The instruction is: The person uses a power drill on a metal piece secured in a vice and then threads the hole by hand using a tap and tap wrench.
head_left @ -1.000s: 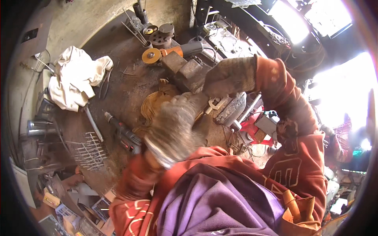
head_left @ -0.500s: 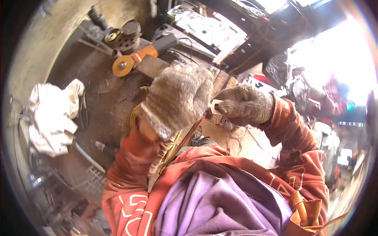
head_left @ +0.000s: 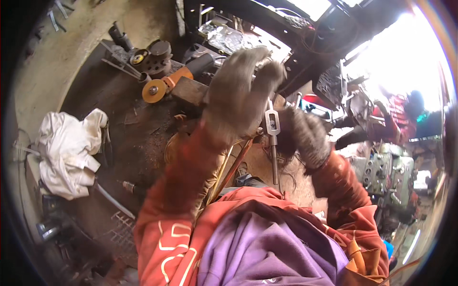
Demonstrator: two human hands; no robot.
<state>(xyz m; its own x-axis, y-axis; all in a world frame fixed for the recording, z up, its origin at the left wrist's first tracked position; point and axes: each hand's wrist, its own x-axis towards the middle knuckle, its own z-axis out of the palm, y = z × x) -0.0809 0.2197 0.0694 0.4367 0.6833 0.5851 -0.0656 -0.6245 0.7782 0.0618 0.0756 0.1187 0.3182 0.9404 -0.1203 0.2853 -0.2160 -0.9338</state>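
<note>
A steel tap wrench (head_left: 274,138), with a rectangular opening in its middle, shows between my gloved hands. Its long bar handle points down toward my body. My left hand (head_left: 241,90), in a dirty knit glove, is raised to the left of the wrench and smeared by motion. Its thumb and fingers look apart, with nothing visible between them. My right hand (head_left: 307,138), also gloved, is just right of the wrench. Blur and shadow hide its fingertips, so I cannot tell whether it touches the wrench.
An orange angle grinder (head_left: 174,78) with a yellowish disc lies on the dark bench beside a metal block (head_left: 190,90). Whitish cloth (head_left: 69,150) is heaped at the left. Another person (head_left: 398,112) is at the far right, above a greenish machine part (head_left: 389,174).
My left hand has risen and moved slightly right, its fingers spreading. My right hand has shifted a little. The tap wrench, mostly hidden before, now shows its opening and handle.
</note>
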